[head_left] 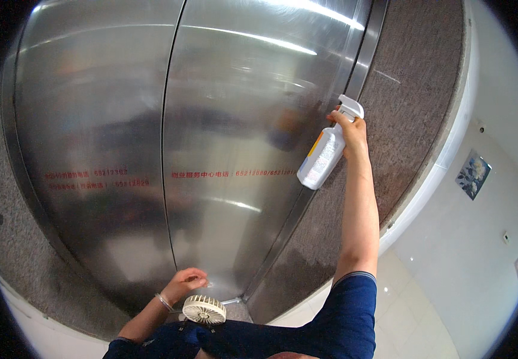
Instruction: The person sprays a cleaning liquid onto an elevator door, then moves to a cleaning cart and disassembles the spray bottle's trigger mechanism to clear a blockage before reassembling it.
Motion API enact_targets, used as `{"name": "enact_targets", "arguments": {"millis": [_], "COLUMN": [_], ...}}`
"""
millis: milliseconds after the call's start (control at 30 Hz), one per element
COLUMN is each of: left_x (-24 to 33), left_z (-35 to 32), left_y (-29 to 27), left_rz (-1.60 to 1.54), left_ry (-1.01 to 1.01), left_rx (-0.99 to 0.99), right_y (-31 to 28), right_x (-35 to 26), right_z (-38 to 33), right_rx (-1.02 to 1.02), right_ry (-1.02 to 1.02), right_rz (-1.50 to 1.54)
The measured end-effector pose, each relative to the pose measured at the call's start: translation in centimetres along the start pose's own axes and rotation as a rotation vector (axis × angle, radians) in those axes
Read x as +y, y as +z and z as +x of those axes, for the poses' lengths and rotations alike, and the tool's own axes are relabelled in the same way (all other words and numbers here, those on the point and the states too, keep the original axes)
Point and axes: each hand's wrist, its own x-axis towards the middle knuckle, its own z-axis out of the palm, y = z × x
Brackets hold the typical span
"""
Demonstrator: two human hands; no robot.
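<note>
My right hand (350, 130), raised at the end of a stretched arm, is wrapped round the neck of a white spray bottle (322, 160). Its white trigger head (352, 107) points up toward the right edge of the elevator door, and the body tilts down to the left. Yellow and blue patches show on its label. Lower down, in front of my body, my left hand (188, 283) has its fingers curled in; what they hold, if anything, I cannot make out. A bracelet circles that wrist. The brushed-metal elevator doors (229, 119) stand closed before me.
A small cream fan (204, 310) hangs at my chest beside my left hand. Speckled stone wall (414, 78) frames the doors, with a darker patch low on the right. Farther right are a white wall (450, 233), a flower picture (473, 174) and pale floor tiles (412, 299).
</note>
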Motion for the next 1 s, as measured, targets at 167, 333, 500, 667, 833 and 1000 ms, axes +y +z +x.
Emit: {"name": "enact_targets", "arguments": {"millis": [167, 333, 500, 667, 833, 1000], "left_x": [-1.4, -1.0, -1.3, -1.9, -1.4, -1.5], "left_z": [-0.1, -0.3, -0.1, 1.8, 3.1, 3.2], "left_y": [-0.8, -0.6, -2.0, -3.9, -4.4, -4.4], "left_rz": [-0.072, -0.129, -0.182, -0.168, -0.213, -0.199], "left_ry": [-0.018, -0.023, 0.026, 0.091, 0.113, 0.099], "left_rx": [0.037, 0.072, 0.098, 0.090, 0.091, 0.082], "right_y": [0.6, 0.7, 1.8, 1.4, 1.5, 0.6], "right_x": [-4.5, -8.8, -11.3, -12.3, -12.2, -10.7], "right_z": [4.9, 10.4, 13.6, 16.8, 17.2, 12.3], "right_rx": [0.148, 0.150, 0.233, 0.184, 0.277, 0.089], "right_ry": [-0.065, -0.149, -0.224, -0.269, -0.249, -0.219], "right_rz": [-0.131, -0.164, -0.266, -0.123, -0.208, -0.183]}}
